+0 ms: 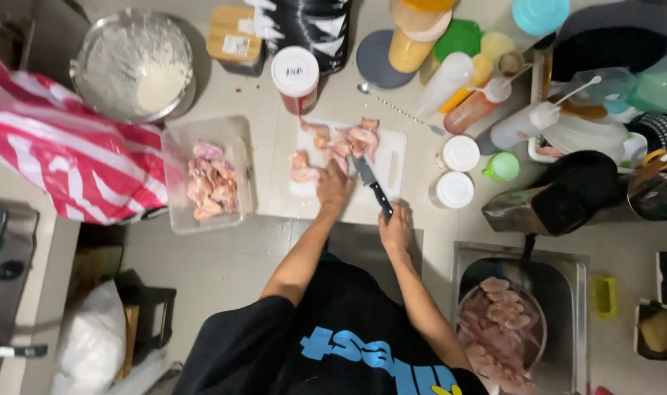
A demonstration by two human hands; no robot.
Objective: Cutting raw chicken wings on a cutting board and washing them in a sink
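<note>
A white cutting board (396, 150) lies on the counter with raw chicken pieces (348, 139) spread over it. My left hand (334, 186) rests on the board's near edge, pressing a chicken piece (303, 167) just beyond my fingers. My right hand (394, 228) grips the black handle of a knife (372, 186), whose blade points up and left onto the board toward the meat.
A clear plastic tub (238, 139) of chicken pieces sits left of the board. A metal bowl of flour (132, 64) and a red-striped bag (63, 150) lie further left. Sauce bottles (480, 102), lidded jars (455, 189) and a black pot (575, 192) crowd the right. A sink bowl of chicken (502, 325) is lower right.
</note>
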